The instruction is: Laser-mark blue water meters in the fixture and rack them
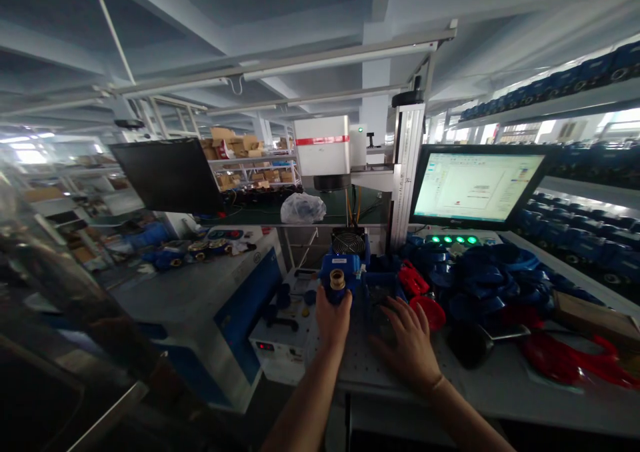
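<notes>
My left hand (332, 319) is closed around the near end of a blue water meter (342, 263) whose brass threaded pipe end (337, 279) points up toward me. The meter sits below the white laser marking head (323, 147), in front of a round fan (349, 242). To the right, my right hand (409, 339) is spread with fingers apart over the edge of a blue bin (383, 289). What lies in that bin is too dark to make out. Red plastic parts (414, 280) and a red round cap (429, 312) lie just beyond the right fingers.
A heap of blue plastic covers (493, 272) fills the bench's right side, with red straps (570, 359) nearer me. A lit monitor (477, 185) stands behind. At left are a dark monitor (167, 175), a white-and-blue cabinet (200, 299) and a control box (277, 352). A clear plastic bag (303, 208) lies behind.
</notes>
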{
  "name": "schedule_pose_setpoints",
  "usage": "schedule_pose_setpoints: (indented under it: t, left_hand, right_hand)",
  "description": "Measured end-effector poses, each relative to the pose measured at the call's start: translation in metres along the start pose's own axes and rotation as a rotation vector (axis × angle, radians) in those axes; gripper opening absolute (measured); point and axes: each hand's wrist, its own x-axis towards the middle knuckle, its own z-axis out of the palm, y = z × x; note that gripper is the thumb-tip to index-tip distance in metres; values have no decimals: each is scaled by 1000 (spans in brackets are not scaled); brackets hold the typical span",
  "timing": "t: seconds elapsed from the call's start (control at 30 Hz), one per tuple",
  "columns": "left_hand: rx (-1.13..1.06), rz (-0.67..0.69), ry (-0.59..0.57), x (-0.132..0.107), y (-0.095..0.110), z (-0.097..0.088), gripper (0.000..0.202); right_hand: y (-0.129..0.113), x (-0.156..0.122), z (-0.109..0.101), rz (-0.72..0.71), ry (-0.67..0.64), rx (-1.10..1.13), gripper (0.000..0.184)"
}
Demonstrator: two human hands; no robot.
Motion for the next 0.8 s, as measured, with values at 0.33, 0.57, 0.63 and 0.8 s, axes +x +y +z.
schedule_pose_setpoints:
  t: [0.33, 0.57, 0.63, 0.8]
  left_hand:
    - [-39, -44, -8, 9, 13, 22, 76]
    - [-110, -3, -9, 16, 13, 25, 63]
    - [-91, -15, 0, 18, 10, 28, 66]
    - [-85, -8, -35, 21, 4, 31, 70]
  right_hand:
    - [8, 2, 14, -66, -16, 12, 34]
    - [15, -1, 20, -113, -15, 12, 32]
    - [14, 0, 19, -118, -16, 10, 31]
    - [11, 2, 15, -117, -9, 16, 32]
